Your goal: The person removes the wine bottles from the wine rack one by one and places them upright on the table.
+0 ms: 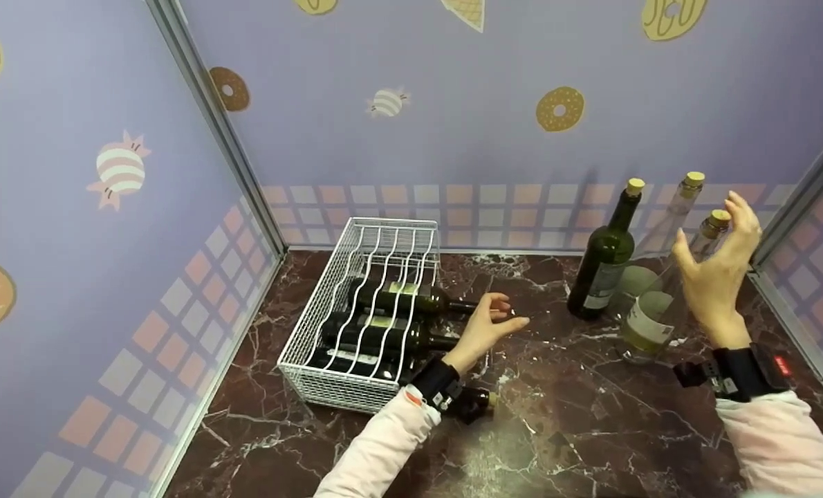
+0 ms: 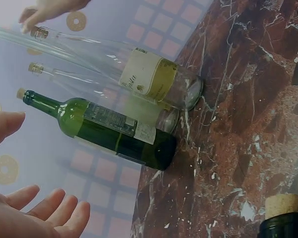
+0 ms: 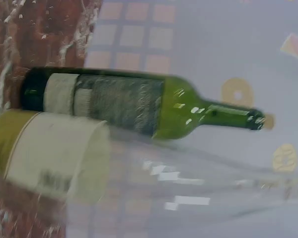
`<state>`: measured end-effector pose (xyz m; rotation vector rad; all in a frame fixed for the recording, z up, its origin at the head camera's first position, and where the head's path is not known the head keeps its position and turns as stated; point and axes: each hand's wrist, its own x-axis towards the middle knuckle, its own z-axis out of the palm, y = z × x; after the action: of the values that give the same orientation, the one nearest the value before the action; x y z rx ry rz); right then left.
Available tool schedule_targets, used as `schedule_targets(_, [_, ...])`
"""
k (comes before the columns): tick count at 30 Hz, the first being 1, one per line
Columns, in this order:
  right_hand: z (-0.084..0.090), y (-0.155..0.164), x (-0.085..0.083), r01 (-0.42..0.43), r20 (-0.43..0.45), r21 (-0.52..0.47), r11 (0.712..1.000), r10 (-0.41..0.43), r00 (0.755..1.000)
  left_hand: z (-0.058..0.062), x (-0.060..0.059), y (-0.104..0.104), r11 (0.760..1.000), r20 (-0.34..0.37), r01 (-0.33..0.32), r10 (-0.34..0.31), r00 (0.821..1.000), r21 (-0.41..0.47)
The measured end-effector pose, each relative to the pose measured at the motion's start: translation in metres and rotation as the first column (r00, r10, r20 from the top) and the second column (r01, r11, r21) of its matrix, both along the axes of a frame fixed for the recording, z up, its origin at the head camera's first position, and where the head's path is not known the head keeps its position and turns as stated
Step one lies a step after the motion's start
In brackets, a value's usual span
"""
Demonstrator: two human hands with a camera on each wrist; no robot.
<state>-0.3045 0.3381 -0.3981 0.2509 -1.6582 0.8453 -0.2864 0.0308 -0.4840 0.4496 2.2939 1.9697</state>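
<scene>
- The right hand was held with fingers spread and relaxed, its fingertips at the corked neck of the nearest clear bottle; nothing was gripped.
- Just behind that bottle a second clear bottle was seen, and to the left of both a green bottle, all three upright and close together.
- Right of the hand, the metal wall edge ran close; bare marble tabletop was left toward the person.
- The left hand was kept relaxed and empty, over the tabletop beside the white wire basket.
- Dark bottles were laid flat in the basket, necks pointed toward the left hand.
</scene>
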Motion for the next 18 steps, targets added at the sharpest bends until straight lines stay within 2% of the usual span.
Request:
schedule_targets(4, [0.002, -0.018, -0.002, -0.081, -0.049, 0.09, 0.993, 0.086, 0.995, -0.002, -0.001, -0.002, 1.0, 0.013, 0.0, 0.0, 1.0, -0.005])
schedule_targets(8, [-0.009, -0.04, -0.01, -0.198, -0.036, 0.196, 0.96, 0.209, 0.977, -0.001, -0.002, -0.005, 1.0, 0.008, -0.016, 0.016, 1.0, -0.01])
schedule_targets(13, [-0.028, -0.066, -0.02, -0.345, 0.06, 0.34, 0.875, 0.346, 0.936, 0.003, -0.002, -0.009, 0.998, -0.057, -0.04, 0.037, 0.998, -0.057])
schedule_targets(18, [-0.049, -0.087, -0.029, -0.443, 0.2, 0.417, 0.794, 0.396, 0.896, 0.015, 0.001, -0.016, 0.994, -0.13, -0.055, 0.042, 0.991, -0.095])
